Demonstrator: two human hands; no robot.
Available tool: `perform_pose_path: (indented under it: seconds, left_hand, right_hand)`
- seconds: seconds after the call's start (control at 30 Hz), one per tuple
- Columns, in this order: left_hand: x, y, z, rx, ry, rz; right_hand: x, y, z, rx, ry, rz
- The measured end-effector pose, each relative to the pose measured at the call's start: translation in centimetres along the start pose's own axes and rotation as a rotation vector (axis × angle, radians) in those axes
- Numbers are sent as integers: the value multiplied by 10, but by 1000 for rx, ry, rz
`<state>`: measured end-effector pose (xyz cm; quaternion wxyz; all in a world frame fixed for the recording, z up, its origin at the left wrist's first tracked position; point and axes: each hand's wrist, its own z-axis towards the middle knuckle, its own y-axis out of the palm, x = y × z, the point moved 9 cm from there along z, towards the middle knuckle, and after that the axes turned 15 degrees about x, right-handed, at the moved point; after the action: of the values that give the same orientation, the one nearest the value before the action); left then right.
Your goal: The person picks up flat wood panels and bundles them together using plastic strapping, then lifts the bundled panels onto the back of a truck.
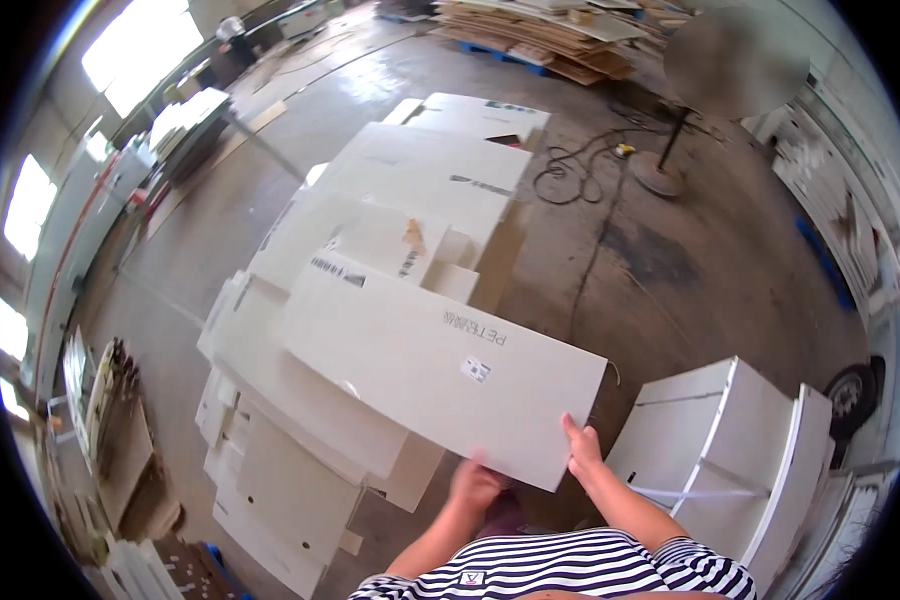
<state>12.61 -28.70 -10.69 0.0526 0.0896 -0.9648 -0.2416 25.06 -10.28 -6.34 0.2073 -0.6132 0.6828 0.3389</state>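
A long white panel (440, 370) lies slanting over a pile of white boards, its near right end jutting out towards me. A small white label and printed marks show on its top face. My right hand (582, 447) is closed on the panel's right end, thumb on top and the other fingers hidden beneath. At the near long edge is my left hand (476, 484), smeared by motion. Its fingers cannot be made out, nor whether they grip the panel.
More white boards (420, 160) are stacked unevenly ahead. A white cabinet-like carcass (710, 430) stands close on my right. Beyond lie a black cable (570, 180), a round stand base (657, 175) and piled sheets (540, 35) on a blue pallet. Brown offcuts (120, 450) lean at left.
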Motion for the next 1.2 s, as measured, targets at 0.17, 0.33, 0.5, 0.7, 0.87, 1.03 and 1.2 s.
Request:
perform_pose_path:
  seconds: [0.17, 0.33, 0.5, 0.7, 0.87, 1.03, 1.2]
  left_hand:
    - [144, 41, -19, -159, 303, 122]
    - [37, 69, -56, -215, 221, 387]
    - [-100, 153, -118, -818, 1000, 1418]
    - [-335, 207, -129, -411, 219, 1220]
    - [-504, 216, -153, -475, 204, 1472]
    - [-637, 230, -190, -708, 221, 1832]
    - [-747, 230, -235, -972, 233, 1941]
  right_hand:
    - [-72, -108, -51, 115, -198, -34]
    - [-118, -253, -128, 426, -347, -57]
    - [-66, -420, -232, 684, -243, 82]
    - [41, -546, -366, 962, -152, 489]
    - [78, -588, -433, 1052, 242, 771]
    - [98, -651, -438, 939, 326, 870]
    - [82, -708, -410, 565, -82, 1669]
